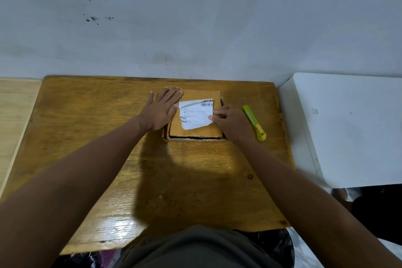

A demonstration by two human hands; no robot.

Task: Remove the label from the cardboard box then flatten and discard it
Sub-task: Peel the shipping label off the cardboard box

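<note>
A small brown cardboard box (195, 130) sits near the far middle of the wooden table (108, 159). A white shipping label (194, 114) with a barcode lies on its top; its lower edge looks torn. My left hand (162, 107) lies flat, fingers straight, pressing the box's left side and touching the label's left edge. My right hand (231, 121) is at the box's right side, its fingertips pinching the label's right edge.
A yellow-green utility knife (254, 123) lies on the table just right of my right hand. A white surface (348, 128) stands to the right, a pale wooden top (15, 111) to the left. A wall rises right behind the table.
</note>
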